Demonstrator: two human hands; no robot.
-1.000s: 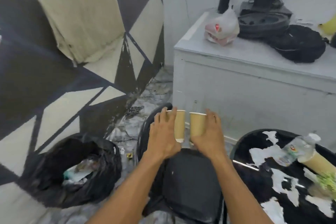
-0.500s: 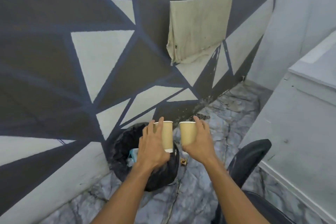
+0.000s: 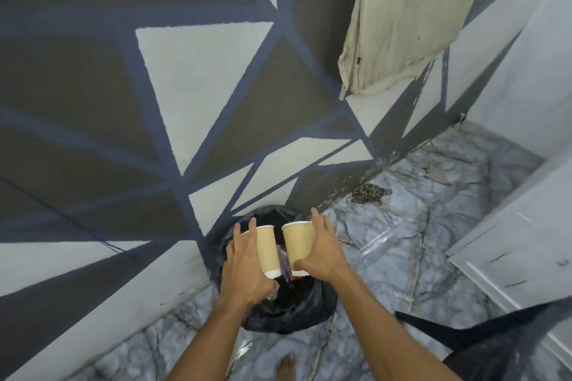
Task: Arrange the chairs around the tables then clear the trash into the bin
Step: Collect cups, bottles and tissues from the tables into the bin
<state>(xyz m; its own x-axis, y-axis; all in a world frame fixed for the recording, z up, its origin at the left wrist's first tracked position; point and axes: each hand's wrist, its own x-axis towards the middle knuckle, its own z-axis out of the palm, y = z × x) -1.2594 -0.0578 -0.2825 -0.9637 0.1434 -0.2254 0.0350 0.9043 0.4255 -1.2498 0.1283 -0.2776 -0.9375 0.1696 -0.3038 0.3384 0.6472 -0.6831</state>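
My left hand [image 3: 244, 266] grips a tan paper cup [image 3: 266, 249] and my right hand [image 3: 322, 249] grips a second tan paper cup [image 3: 296, 243]. Both cups are upright, side by side, directly above the black bin bag [image 3: 294, 309] that stands on the floor against the patterned wall. Some wrappers show inside the bag between the cups. The fingers on both hands look loosened, though each still touches its cup.
A black chair [image 3: 483, 346] edge juts in at the lower right. A white cabinet [image 3: 520, 226] runs along the right side. A beige cloth [image 3: 411, 12] hangs on the wall above. A bare foot [image 3: 286, 368] stands on the marbled floor [image 3: 402, 226] below the bag.
The view has swung left from the chair and cabinet to the wall. Both hands carried the cups over the bin bag, which now lies directly beneath them.
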